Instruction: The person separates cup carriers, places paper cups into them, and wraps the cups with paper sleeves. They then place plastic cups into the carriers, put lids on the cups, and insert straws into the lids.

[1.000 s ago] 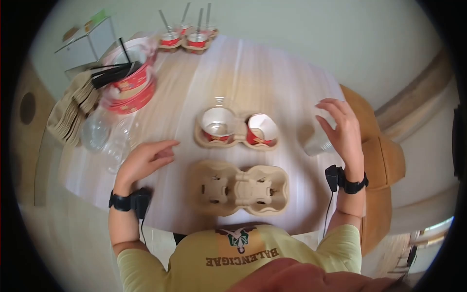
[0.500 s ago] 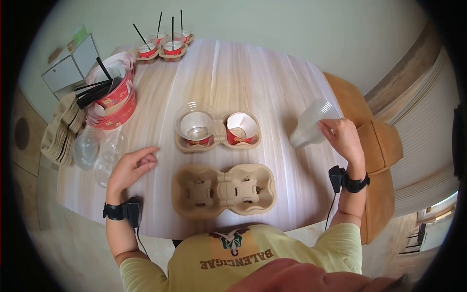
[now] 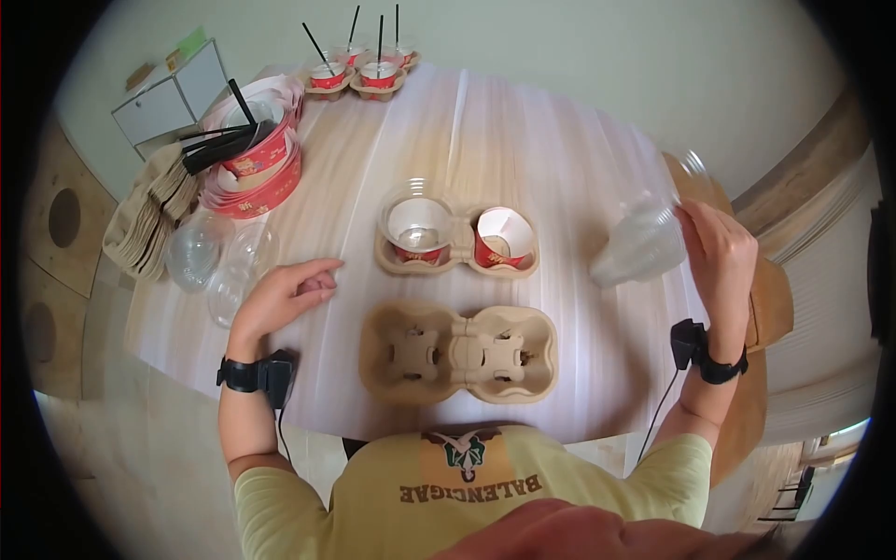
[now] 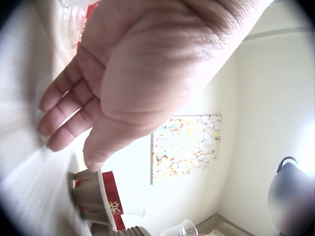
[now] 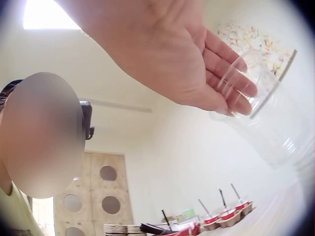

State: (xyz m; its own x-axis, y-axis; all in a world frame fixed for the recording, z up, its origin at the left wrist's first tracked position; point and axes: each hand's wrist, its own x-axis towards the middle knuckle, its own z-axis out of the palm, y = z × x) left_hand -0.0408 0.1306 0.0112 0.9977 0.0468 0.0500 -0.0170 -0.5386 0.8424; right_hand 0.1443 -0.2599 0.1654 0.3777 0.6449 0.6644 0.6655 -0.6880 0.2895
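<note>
My right hand (image 3: 721, 257) pinches the rim of a clear plastic cup (image 5: 278, 130), thumb on one side and fingers on the other. Beside it on the table lies a stack of clear plastic cups (image 3: 635, 250). My left hand (image 3: 285, 303) rests low over the table at left, fingers loosely curled and nothing in them. Between the hands, a cardboard cup carrier (image 3: 459, 266) holds a clear cup (image 3: 417, 222) over a red paper piece in its left well. A red-and-white paper sleeve (image 3: 504, 236) stands in the right well. Nearer my body is a second carrier (image 3: 457, 353) with bare wells.
Clear dome lids (image 3: 196, 252) lie left of my left hand. Behind them are stacked carriers (image 3: 140, 224) and red paper sleeves (image 3: 257, 191) with black straws (image 3: 219, 149) on top. Several filled cups with straws (image 3: 378, 77) stand at the far edge. A brown chair (image 3: 770, 308) borders the right side.
My right hand reached the cup stack, then drew back to the right with a clear cup at its rim. My left hand stays at left, fingers a little more curled.
</note>
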